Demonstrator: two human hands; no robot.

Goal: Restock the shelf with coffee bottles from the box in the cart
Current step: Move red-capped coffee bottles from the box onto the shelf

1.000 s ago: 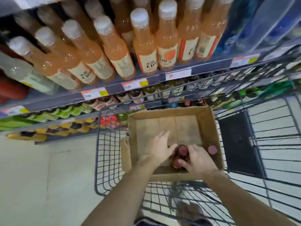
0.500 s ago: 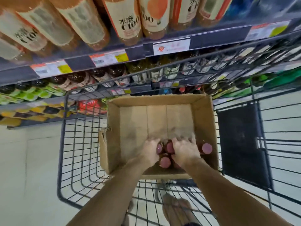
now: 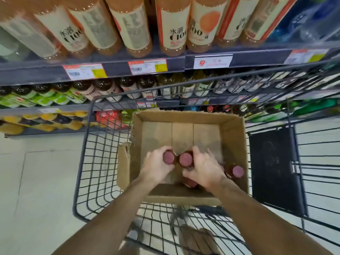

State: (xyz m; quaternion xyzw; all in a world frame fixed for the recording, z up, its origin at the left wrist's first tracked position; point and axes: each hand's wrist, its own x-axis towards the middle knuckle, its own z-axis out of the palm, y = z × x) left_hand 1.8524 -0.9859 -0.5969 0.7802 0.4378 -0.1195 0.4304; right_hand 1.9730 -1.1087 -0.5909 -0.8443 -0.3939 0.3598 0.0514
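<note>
Your left hand (image 3: 156,165): grip closed round one maroon-capped coffee bottle (image 3: 168,157). Your right hand (image 3: 204,169): grip closed round its neighbour (image 3: 185,160). Caps touching. Two more bottles (image 3: 237,171) stand just beside, all inside the cardboard box (image 3: 233,129) in the wire cart (image 3: 86,162). Shelf (image 3: 114,70) beyond.

Both hands (image 3: 181,168) grip red-capped bottles (image 3: 186,159) inside box (image 3: 237,142).
</note>
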